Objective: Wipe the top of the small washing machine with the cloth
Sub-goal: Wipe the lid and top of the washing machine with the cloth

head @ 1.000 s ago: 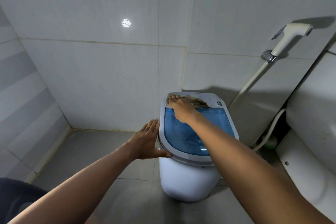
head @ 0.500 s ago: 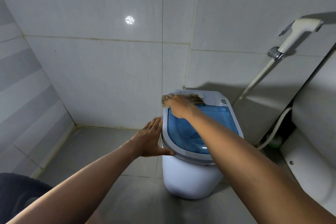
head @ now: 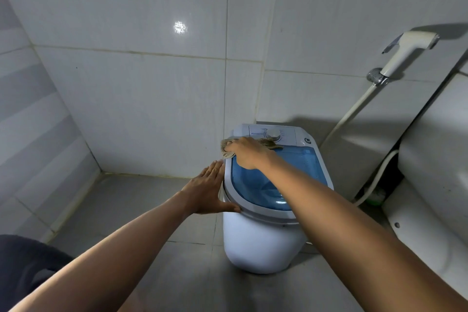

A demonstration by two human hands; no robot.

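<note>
The right hand (head: 247,153) pressed the cloth (head: 228,151) with curled fingers at the washing machine (head: 263,243) top's back-left corner, the left hand (head: 206,191), fingers straight, bracing its side; firm, overlapping strokes suited best.

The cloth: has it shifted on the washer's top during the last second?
Yes. The cloth slid leftward, now overhanging the washing machine's left rim, uncovering the dial.

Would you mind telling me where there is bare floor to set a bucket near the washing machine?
The floor between the left wall and the washing machine is bare. To its right, hoses and a toilet crowd in.
</note>
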